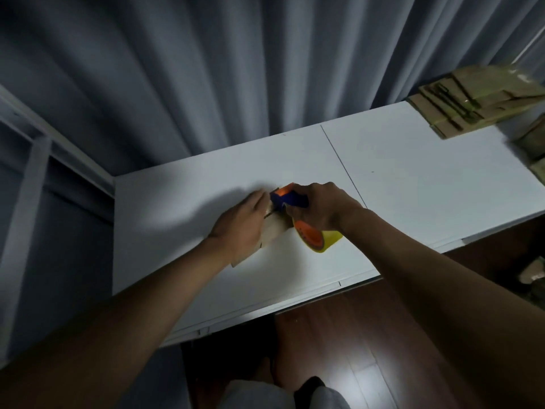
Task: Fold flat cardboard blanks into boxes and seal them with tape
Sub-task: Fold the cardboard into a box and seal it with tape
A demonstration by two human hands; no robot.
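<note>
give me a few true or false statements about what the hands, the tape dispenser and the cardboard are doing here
1. The right hand grips the tape dispenser. True.
2. The left hand is lifted clear of the small cardboard box. False: it rests on the box, holding it down on the white table.
3. The tape roll on the dispenser is yellow. True.
4. The stack of flat cardboard blanks lies on the floor at the left. False: it sits at the table's far right corner.
5. The dispenser's blue head is at the far end of the box. True.
</note>
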